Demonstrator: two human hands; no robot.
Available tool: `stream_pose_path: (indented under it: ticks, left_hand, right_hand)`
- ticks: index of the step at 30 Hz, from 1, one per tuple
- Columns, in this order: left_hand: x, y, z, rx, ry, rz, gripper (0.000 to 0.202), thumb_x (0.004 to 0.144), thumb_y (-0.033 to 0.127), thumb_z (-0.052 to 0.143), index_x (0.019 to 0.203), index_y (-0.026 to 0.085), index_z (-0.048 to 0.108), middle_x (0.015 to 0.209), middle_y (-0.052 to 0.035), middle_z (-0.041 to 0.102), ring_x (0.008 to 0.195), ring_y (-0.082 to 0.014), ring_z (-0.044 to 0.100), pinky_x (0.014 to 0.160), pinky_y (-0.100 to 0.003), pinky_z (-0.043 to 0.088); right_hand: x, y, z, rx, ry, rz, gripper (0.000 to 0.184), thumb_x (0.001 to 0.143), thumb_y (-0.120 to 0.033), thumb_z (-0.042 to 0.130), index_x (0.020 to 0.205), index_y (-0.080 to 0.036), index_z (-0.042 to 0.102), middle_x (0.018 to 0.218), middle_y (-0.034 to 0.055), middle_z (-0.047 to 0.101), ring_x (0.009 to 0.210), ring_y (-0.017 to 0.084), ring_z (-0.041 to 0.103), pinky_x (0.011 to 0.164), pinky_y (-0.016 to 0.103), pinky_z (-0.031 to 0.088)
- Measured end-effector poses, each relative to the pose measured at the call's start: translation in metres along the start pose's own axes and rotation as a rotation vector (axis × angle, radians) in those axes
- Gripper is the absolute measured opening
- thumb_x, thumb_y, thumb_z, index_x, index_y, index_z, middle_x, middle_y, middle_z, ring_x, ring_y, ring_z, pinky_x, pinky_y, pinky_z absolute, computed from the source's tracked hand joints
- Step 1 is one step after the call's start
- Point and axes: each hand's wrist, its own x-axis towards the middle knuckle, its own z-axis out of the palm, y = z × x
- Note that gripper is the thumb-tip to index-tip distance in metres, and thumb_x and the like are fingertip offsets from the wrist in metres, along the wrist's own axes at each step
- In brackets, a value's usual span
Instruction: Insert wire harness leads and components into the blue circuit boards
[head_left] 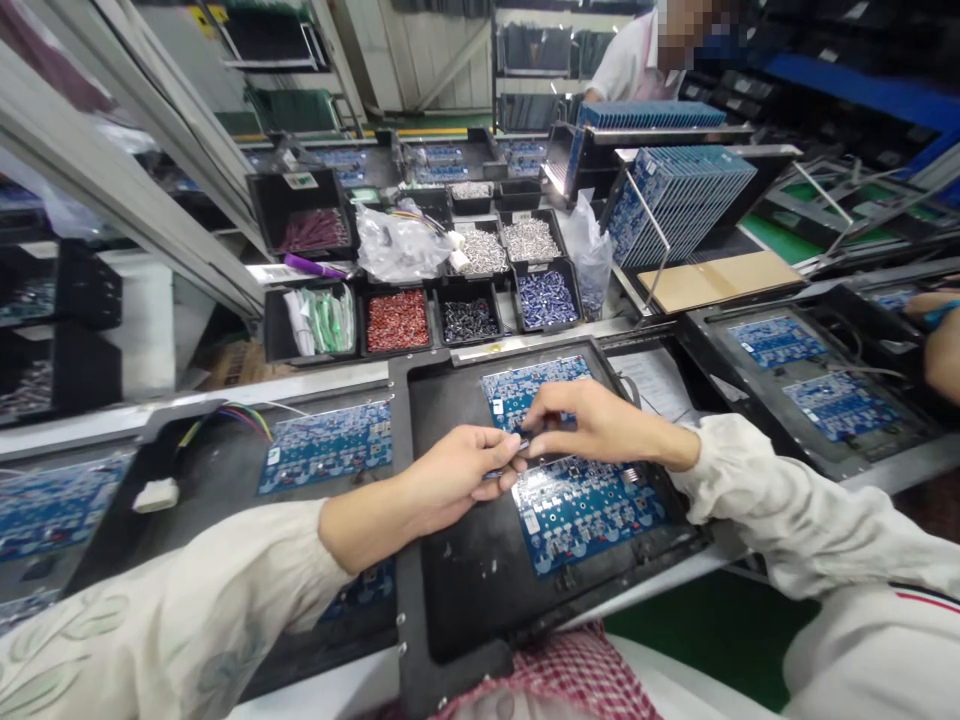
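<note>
Above the black tray [457, 600], my two hands meet over two blue circuit boards. My left hand [457, 475] pinches a small grey-and-dark component [523, 443] between thumb and fingers. From the other side my right hand [592, 420] curls its thumb and index finger onto the same small part; its exact kind is too small to make out. The upper circuit board [544, 375] lies partly hidden behind my right hand. Below the hands is the lower circuit board [592, 525], its top edge partly covered.
Bins of red parts [397, 320], black parts [470, 320] and blue parts [550, 297] line the far edge. A rack of upright boards [675, 210] stands behind right. Another tray with a board [330, 440] and a white connector [156, 495] adjoins left. A co-worker's hand [941, 345] is at far right.
</note>
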Motion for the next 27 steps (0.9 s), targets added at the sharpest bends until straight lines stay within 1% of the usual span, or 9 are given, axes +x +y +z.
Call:
stream_pose_path:
  ticks: [2, 5, 7, 9, 12, 19, 23, 27]
  left_hand:
    - [0.001, -0.001, 0.004, -0.032, 0.002, -0.003, 0.023, 0.077, 0.031, 0.062, 0.073, 0.009, 0.056, 0.060, -0.0012, 0.052, 0.043, -0.0029, 0.039, 0.039, -0.018, 0.017]
    - [-0.001, 0.000, 0.009, -0.033, 0.021, -0.033, 0.013, 0.078, 0.021, 0.060, 0.081, 0.010, 0.056, 0.064, -0.0024, 0.053, 0.046, -0.0052, 0.045, 0.040, -0.018, 0.019]
    - [-0.002, 0.002, 0.009, 0.002, 0.009, -0.042, 0.010, 0.077, 0.018, 0.060, 0.082, 0.009, 0.058, 0.064, -0.0030, 0.054, 0.046, -0.0046, 0.043, 0.039, -0.018, 0.018]
    - [-0.003, 0.003, 0.008, 0.020, -0.005, -0.025, 0.012, 0.075, 0.016, 0.061, 0.083, 0.008, 0.059, 0.064, -0.0044, 0.057, 0.047, -0.0042, 0.042, 0.039, -0.018, 0.016]
    - [-0.001, 0.003, 0.005, 0.026, -0.021, -0.011, 0.019, 0.069, 0.016, 0.067, 0.086, 0.008, 0.061, 0.065, -0.0060, 0.061, 0.049, -0.0055, 0.046, 0.038, -0.017, 0.017]
    - [0.001, 0.003, 0.005, 0.064, 0.032, 0.013, 0.026, 0.057, 0.018, 0.076, 0.079, 0.007, 0.065, 0.066, -0.0083, 0.064, 0.050, -0.0077, 0.051, 0.038, -0.018, 0.016]
    - [0.002, 0.003, 0.006, 0.054, 0.029, 0.010, 0.026, 0.058, 0.019, 0.076, 0.077, 0.008, 0.064, 0.068, -0.0087, 0.065, 0.049, -0.0077, 0.052, 0.037, -0.018, 0.015]
    - [0.004, 0.003, 0.007, 0.040, 0.028, 0.020, 0.023, 0.059, 0.021, 0.076, 0.073, 0.008, 0.063, 0.062, -0.0048, 0.062, 0.045, -0.0058, 0.049, 0.035, -0.017, 0.015]
  right_hand:
    - [-0.004, 0.002, -0.004, -0.010, -0.006, -0.010, 0.017, 0.084, -0.029, 0.058, 0.084, -0.013, 0.064, 0.078, 0.0028, 0.065, 0.071, 0.012, 0.057, 0.067, 0.023, 0.044]
    - [-0.008, 0.020, -0.008, -0.177, 0.014, 0.107, 0.017, 0.086, -0.023, 0.052, 0.080, -0.012, 0.063, 0.075, 0.0045, 0.065, 0.069, 0.013, 0.057, 0.067, 0.026, 0.043]
    - [-0.010, 0.033, -0.009, -0.265, -0.013, 0.160, 0.016, 0.086, -0.021, 0.052, 0.080, -0.011, 0.063, 0.076, 0.0061, 0.065, 0.069, 0.014, 0.056, 0.068, 0.027, 0.043]
    - [-0.012, 0.040, -0.010, -0.300, -0.047, 0.163, 0.015, 0.085, -0.020, 0.052, 0.081, -0.011, 0.063, 0.078, 0.0070, 0.065, 0.070, 0.014, 0.057, 0.069, 0.027, 0.043]
    - [-0.012, 0.040, -0.009, -0.310, -0.062, 0.142, 0.015, 0.085, -0.020, 0.052, 0.081, -0.011, 0.064, 0.079, 0.0072, 0.065, 0.072, 0.015, 0.057, 0.070, 0.027, 0.043]
    - [-0.013, 0.039, -0.005, -0.345, -0.042, 0.141, 0.016, 0.085, -0.022, 0.051, 0.084, -0.011, 0.063, 0.082, 0.0071, 0.065, 0.075, 0.016, 0.057, 0.071, 0.028, 0.043]
    - [-0.012, 0.039, -0.003, -0.371, -0.022, 0.143, 0.016, 0.086, -0.022, 0.051, 0.086, -0.013, 0.063, 0.085, 0.0067, 0.065, 0.077, 0.017, 0.058, 0.071, 0.028, 0.042]
    - [-0.011, 0.040, -0.001, -0.347, -0.004, 0.145, 0.015, 0.086, -0.022, 0.051, 0.087, -0.014, 0.063, 0.084, 0.0061, 0.066, 0.078, 0.017, 0.058, 0.072, 0.028, 0.042]
